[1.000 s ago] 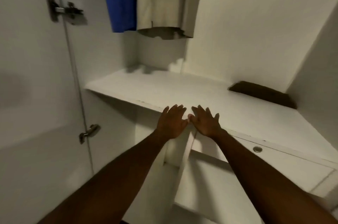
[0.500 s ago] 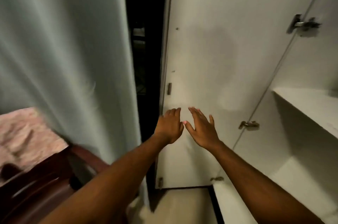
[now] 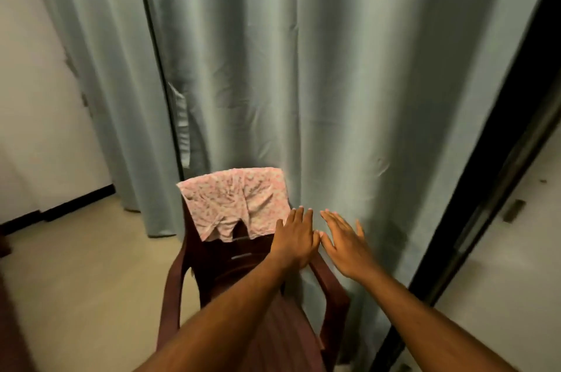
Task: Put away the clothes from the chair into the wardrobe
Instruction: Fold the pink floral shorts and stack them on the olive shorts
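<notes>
While shorts (image 3: 235, 204) drape the chair (image 3: 218, 265), our left grip (image 3: 294, 238) and right grip (image 3: 346, 244) hover beside its back, fingers straight, empty.

Your carrier: one dark red plastic chair (image 3: 177, 286), standing on the beige floor (image 3: 76, 265). On it: one pink floral garment (image 3: 236, 204), draped over the backrest's top edge.

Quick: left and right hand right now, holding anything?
Left hand: open, fingers straight, holding nothing, near the pink garment draped on the chair.
Right hand: open, fingers straight, holding nothing.
</notes>
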Motion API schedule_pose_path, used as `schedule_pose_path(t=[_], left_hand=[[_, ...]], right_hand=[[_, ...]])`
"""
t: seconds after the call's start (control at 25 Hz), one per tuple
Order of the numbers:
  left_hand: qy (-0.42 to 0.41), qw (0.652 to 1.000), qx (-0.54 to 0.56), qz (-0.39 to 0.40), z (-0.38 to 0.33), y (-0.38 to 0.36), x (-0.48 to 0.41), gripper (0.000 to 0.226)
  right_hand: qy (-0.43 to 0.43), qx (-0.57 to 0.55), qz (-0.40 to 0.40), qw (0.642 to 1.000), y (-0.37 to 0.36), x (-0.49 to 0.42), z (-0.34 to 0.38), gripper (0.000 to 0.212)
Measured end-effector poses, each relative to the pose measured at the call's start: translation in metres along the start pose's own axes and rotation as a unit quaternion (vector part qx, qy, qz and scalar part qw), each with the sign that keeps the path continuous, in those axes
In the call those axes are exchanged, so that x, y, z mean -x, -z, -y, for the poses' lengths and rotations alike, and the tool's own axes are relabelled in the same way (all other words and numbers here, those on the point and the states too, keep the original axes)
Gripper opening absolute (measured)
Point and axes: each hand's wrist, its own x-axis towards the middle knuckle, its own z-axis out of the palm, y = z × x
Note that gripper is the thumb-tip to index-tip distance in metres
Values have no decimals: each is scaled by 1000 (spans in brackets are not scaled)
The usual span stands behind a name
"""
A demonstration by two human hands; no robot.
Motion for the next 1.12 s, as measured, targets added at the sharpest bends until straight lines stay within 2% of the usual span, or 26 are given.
schedule_pose_path(t=[0.08,0.16,0.24,0.36,0.56,0.64,0.72,0.8,0.92,1.04,1.12], left_hand=[[32,999,1,0,45,5,-10,88],[67,998,7,16,90,11,-28,86],[92,995,0,45,131,15,-48,67],[118,991,4,61,176,19,-66,54],[170,983,15,66,244,15,-103,62],[208,975,24,67,277,14,-123,67],[256,963,47,65,316,13,-151,73],[303,948,75,57,359,14,-184,82],[389,912,121,52,424,13,-225,90],[448,872,176,86,450,10,-247,63],[518,807,275,70,460,0,-254,53]], right_hand=[[30,14,13,999,-12,-39,29,56],[56,20,11,998,-23,-76,56,75],[72,23,15,997,-36,-108,73,91],[69,10,39,997,-52,-141,89,89],[72,1,88,994,-81,-196,89,86],[76,-6,99,992,-94,-223,82,71],[88,-39,81,992,-108,-258,72,48],[85,-94,58,990,-121,-297,60,37],[58,-166,75,982,-141,-363,44,43],[-9,-175,107,979,-167,-431,30,56],[-63,-153,114,980,-189,-476,17,58]])
